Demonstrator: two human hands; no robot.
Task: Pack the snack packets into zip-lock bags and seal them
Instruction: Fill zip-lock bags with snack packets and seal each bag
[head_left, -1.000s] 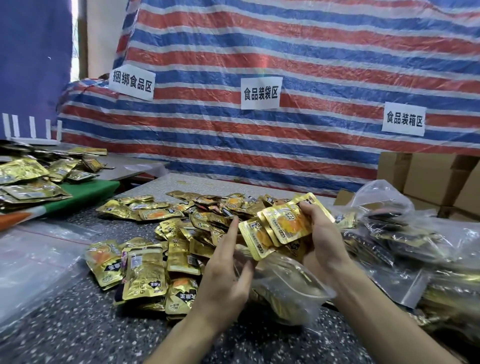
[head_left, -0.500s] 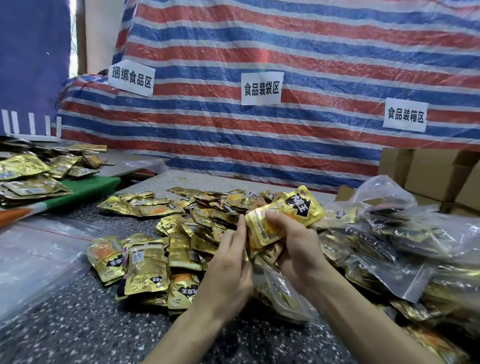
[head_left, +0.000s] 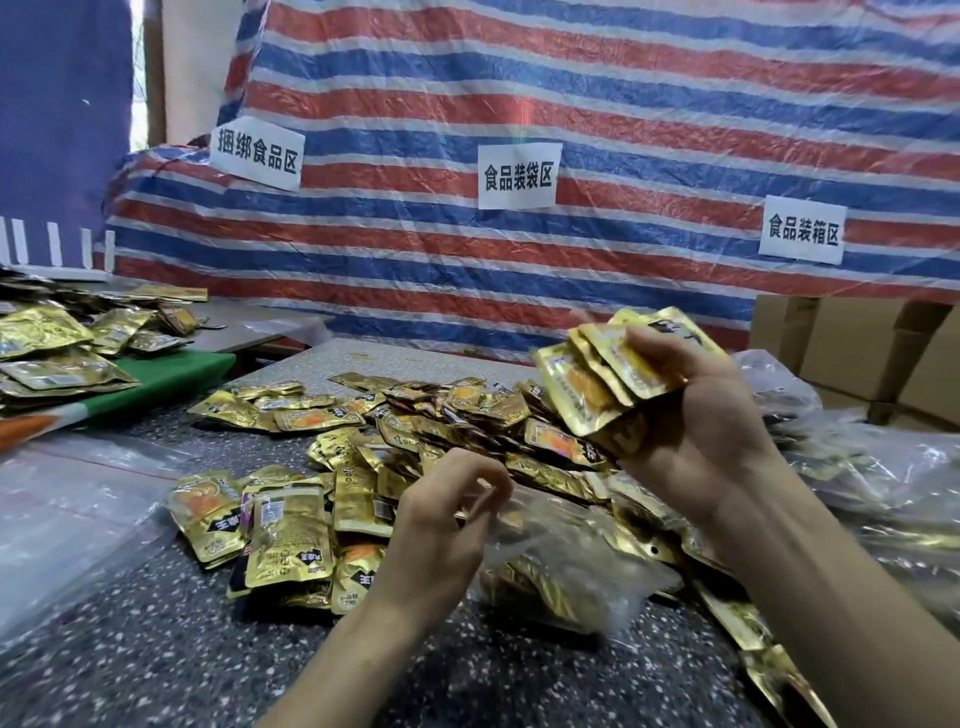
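While loose gold snack packets (head_left: 291, 530) lie heaped on the speckled table (head_left: 156, 665) at left and centre, the left hand (head_left: 441, 525) pinches the mouth of a clear zip-lock bag (head_left: 566, 566), fingers curled closed on the plastic. Bag rests on the table, partly filled with packets. Right hand (head_left: 696, 415), raised above it, grips a fanned stack of packets (head_left: 597, 379).

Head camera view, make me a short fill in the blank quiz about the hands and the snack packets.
1. The right hand holds a fan of ____ snack packets.
2. The left hand pinches the mouth of a clear ____.
3. The loose pile lies on a speckled ____.

Missing words: gold; bag; table
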